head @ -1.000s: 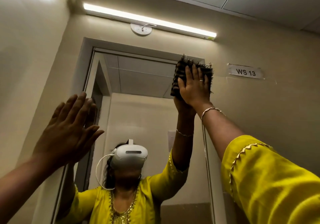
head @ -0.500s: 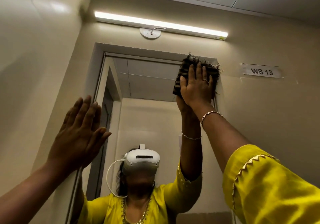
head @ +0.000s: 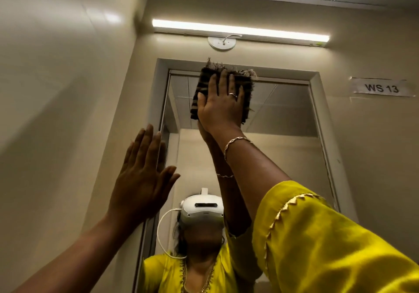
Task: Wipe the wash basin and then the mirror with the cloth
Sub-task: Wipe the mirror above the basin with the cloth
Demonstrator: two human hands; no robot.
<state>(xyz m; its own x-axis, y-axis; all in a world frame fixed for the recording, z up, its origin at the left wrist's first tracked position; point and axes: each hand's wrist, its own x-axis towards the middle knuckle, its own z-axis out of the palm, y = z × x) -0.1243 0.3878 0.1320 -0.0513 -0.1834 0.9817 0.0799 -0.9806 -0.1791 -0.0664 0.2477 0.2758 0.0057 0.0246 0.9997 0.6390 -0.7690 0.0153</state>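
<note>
- The cloth [head: 202, 93], dark, striped and frayed along its edge, lies flat against the mirror [head: 283, 111] at the top of the glass, its upper fringe reaching onto the frame [head: 272, 68].
- The right hand [head: 221, 106] presses it there with an open palm and straight, slightly spread fingers. Nothing is curled round the fabric. In my judgement the flat palm spreads pressure across the whole pad, as wiping glass requires.
- The arm is raised high, consistent with work on the uppermost strip of the glass.
- The left hand [head: 140, 179] is also flat, fingers straight and close together. It rests on the left side of the frame where that meets the wall [head: 68, 111] and holds nothing. This appears to be a brace for balance during the reach.
- The wash basin is out of view, so its condition cannot be assessed.
- Judged stage: the mirror step is in hand, and the glass below the cloth is probably left to do.
- Also noted: a tube light [head: 240, 30] above, and a label [head: 382, 87] reading "WS 13" to the right.
</note>
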